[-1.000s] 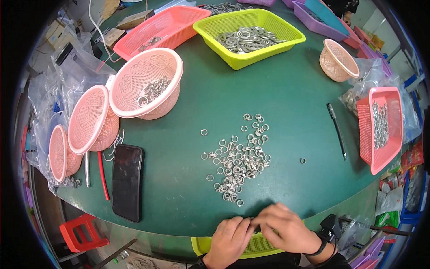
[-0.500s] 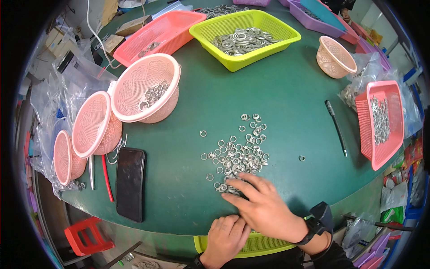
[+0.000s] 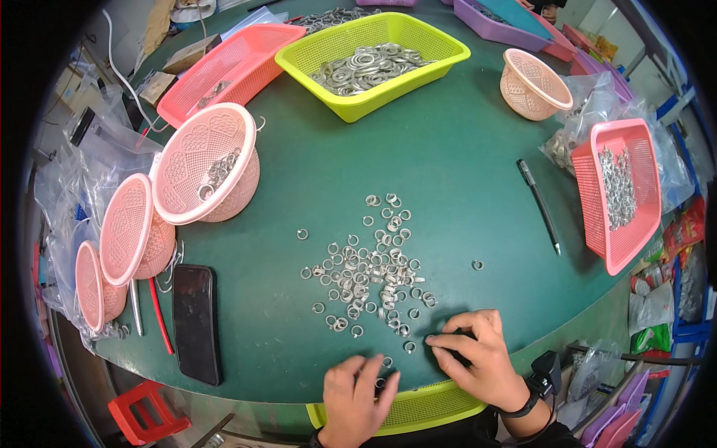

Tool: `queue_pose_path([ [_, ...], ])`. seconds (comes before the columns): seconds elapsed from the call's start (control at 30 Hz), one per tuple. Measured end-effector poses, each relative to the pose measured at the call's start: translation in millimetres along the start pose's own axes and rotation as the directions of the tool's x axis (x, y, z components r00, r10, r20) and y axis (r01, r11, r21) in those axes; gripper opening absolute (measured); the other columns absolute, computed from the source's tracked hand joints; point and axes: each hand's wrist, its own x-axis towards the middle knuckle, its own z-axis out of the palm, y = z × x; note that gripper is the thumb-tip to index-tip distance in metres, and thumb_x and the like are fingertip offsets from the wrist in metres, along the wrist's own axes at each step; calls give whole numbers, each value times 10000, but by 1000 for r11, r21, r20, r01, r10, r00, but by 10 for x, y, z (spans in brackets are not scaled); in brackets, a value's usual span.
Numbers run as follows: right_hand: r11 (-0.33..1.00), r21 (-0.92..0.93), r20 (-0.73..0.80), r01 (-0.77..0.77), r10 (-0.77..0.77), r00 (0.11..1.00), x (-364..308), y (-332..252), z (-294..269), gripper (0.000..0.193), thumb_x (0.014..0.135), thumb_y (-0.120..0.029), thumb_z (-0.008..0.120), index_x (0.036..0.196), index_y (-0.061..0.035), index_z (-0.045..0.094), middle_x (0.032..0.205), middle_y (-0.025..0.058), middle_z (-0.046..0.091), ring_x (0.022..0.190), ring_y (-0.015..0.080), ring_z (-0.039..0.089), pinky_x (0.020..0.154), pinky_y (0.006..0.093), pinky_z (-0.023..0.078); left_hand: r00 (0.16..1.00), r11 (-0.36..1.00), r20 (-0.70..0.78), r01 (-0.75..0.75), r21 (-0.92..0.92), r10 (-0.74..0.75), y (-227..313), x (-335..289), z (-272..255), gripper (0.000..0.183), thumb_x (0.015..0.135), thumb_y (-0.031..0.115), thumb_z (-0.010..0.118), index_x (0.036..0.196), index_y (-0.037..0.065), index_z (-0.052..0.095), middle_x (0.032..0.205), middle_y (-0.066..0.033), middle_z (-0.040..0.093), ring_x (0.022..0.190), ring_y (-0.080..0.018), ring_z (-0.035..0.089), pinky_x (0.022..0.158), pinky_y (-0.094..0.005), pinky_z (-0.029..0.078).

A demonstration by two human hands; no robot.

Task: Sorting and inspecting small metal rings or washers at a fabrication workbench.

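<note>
Many small silver rings (image 3: 366, 272) lie in a loose spread over the middle of the green table. My left hand (image 3: 352, 399) is at the table's near edge, fingers apart. One ring (image 3: 387, 362) lies by its fingertips, and another (image 3: 380, 383) shows in the gap between thumb and forefinger. To the right of the spread, my right hand (image 3: 482, 362) rests low with bent, separated fingers. A small dark spot shows at its fingertip; I cannot make out what it is. A single ring (image 3: 410, 347) lies just left of that hand.
Pink round baskets (image 3: 243, 179) and a black phone (image 3: 196, 325) stand left. Behind are a yellow-green basket (image 3: 351, 112) of larger rings and a pink tray (image 3: 175, 104). Right: a pen (image 3: 539, 205), a peach basket (image 3: 523, 93), a pink basket (image 3: 594, 216) of metal parts. Another yellow-green basket (image 3: 426, 411) sits below the table edge.
My right hand has left the ring pile and moved right. My left hand, earlier curled beside it, has opened and shifted slightly left. The rings are spread wider, and the whole view has shifted.
</note>
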Motion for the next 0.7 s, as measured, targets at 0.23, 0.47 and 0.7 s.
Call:
queue_pose_path([
  [0.23,993,7,-13,-115,115,993,-19,-29,45,329,671,-101,706,979,-76,592,916,58,522,840,241,450,766,335,359,972,987,175,-158,-23,160,-21,52,34,269,639,136,717,878,90,602,841,-34,494,713,-211,482,614,-327,378],
  [0.47,992,53,42,-112,110,993,-86,-5,24,299,691,-127,700,965,-73,594,910,51,525,843,249,455,755,347,361,915,962,297,-269,-51,271,36,86,6,264,639,189,723,853,106,593,855,-19,499,711,-188,485,601,-318,368],
  [0.7,984,176,138,-36,11,990,-125,18,1,274,721,-35,619,992,-72,598,893,70,555,768,246,487,687,334,399,968,978,147,-208,24,203,63,42,174,318,620,192,746,865,94,569,876,-30,508,706,-201,489,590,-331,385],
])
